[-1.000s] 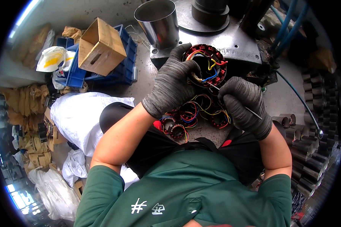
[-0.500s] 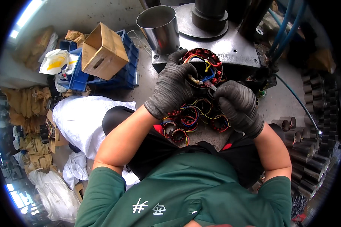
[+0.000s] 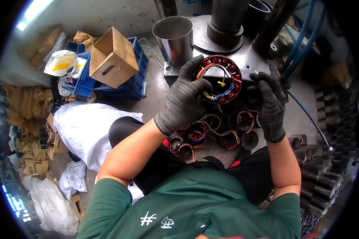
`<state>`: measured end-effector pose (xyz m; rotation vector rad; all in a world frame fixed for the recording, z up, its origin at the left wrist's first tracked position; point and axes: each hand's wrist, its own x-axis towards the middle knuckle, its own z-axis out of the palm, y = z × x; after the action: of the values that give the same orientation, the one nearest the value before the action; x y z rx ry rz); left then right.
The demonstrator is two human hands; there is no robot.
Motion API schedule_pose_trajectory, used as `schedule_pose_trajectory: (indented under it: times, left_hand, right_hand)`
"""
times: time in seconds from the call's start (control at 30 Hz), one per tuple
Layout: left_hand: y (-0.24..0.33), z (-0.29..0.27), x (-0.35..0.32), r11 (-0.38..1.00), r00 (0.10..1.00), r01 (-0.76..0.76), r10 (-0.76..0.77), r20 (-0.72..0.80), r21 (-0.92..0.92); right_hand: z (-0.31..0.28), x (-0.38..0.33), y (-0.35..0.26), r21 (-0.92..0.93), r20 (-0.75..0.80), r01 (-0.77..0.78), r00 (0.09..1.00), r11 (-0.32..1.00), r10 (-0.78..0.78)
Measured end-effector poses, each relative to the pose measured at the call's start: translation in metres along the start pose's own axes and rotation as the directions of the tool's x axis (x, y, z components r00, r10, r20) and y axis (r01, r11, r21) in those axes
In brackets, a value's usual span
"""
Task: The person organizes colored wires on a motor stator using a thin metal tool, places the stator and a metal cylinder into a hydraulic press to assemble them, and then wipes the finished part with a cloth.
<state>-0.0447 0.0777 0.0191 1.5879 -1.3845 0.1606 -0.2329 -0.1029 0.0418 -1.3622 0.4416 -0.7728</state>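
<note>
My left hand (image 3: 183, 93), in a dark grey knit glove, is closed on the left rim of a motor stator (image 3: 237, 73). This ring has red-coated teeth inside and red, yellow and blue leads curled in its opening. To its right and apart from it, my gloved right hand (image 3: 272, 103) holds a thin rod-like tool (image 3: 279, 102). Its pale tip shows by the fingertips; its exact kind cannot be made out. Below the held ring, several more stators (image 3: 228, 139) with coloured leads lie on the floor between my legs.
A shiny metal cylinder (image 3: 173, 40) stands on the press base (image 3: 249, 61) ahead. At left are a cardboard box (image 3: 113, 59) on blue crates (image 3: 141, 75) and a white sack (image 3: 87, 127). Stacked metal tubes (image 3: 327, 175) line the right, near a ball-ended lever (image 3: 330, 150).
My right hand has drawn back to the right, away from the stator, with the thin tool in it. The stator has shifted slightly right, and its leads now lie around the opening.
</note>
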Motion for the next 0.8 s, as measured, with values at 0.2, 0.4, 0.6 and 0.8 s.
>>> schedule_pose_trajectory:
  times: [0.2,0.4,0.6,0.8]
  left_hand:
    - [0.004,-0.003,0.005,0.981,0.984,-0.159,0.148,-0.096,-0.109]
    - [0.006,-0.010,0.006,0.974,0.993,-0.108,0.096,-0.071,-0.199]
    - [-0.001,-0.007,0.007,0.968,0.990,-0.097,0.070,-0.120,-0.232]
    - [0.005,-0.007,0.019,0.985,0.987,-0.056,0.031,-0.157,-0.161]
  right_hand:
    - [0.003,0.000,0.007,0.101,0.114,-0.081,0.991,0.992,0.070]
    - [-0.020,0.009,0.021,0.145,0.131,-0.102,0.988,0.984,0.083]
    - [-0.043,0.032,0.027,-0.096,-0.081,0.056,0.995,0.994,-0.064]
    - [-0.098,0.068,0.061,-0.289,-0.187,0.089,0.971,0.953,-0.147]
